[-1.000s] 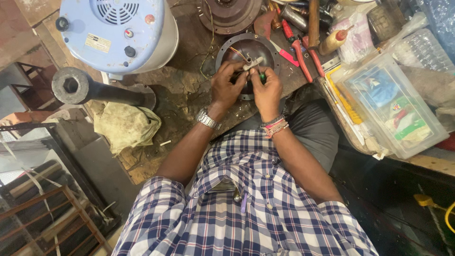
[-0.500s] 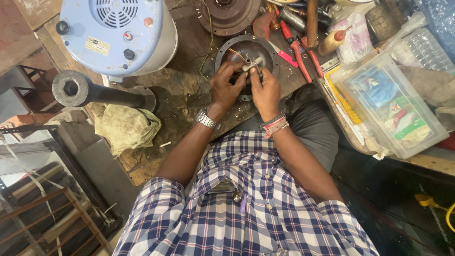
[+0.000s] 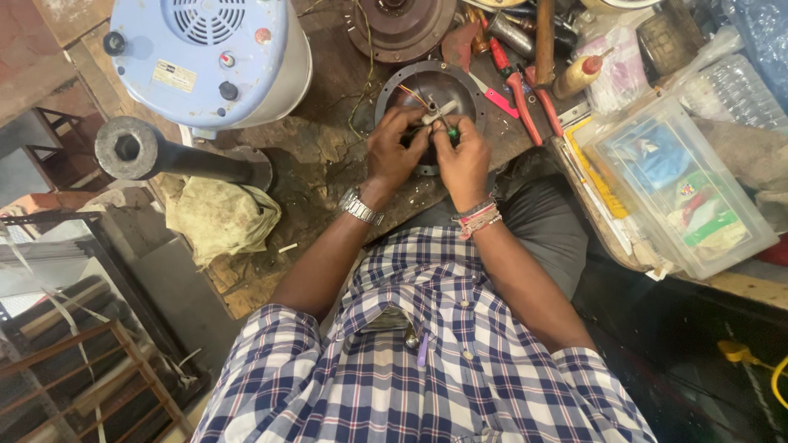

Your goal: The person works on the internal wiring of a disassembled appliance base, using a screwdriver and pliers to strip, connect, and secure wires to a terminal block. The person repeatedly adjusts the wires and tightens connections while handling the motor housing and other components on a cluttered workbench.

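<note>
1. One pale blue motor housing [image 3: 205, 57] with a round vent stands at the far left of the wooden bench [image 3: 328, 164]; below it lie one dark steel shaft [image 3: 164, 156] and one crumpled yellowish rag [image 3: 217, 217].
2. Two hands meet over one round dark metal housing [image 3: 427, 94] at the bench's middle. The left hand [image 3: 394, 152], one metal watch on its wrist, pinches a small pale part [image 3: 439, 113] at the housing's centre. The right hand [image 3: 464, 160], with red thread bands, is closed around a small green-handled tool [image 3: 452, 132] just beside that part.
3. One second, rusty round plate [image 3: 400, 25] lies beyond the housing.
4. Two red-handled pliers [image 3: 525, 102] lie right of the housing, then one clear plastic box [image 3: 681, 189] of small packets.
5. Since the earlier frames, both hands stay on the housing; the view has barely shifted.
6. Open bench shows only between rag and housing; the near edge runs under the forearms, and tools crowd the right.
</note>
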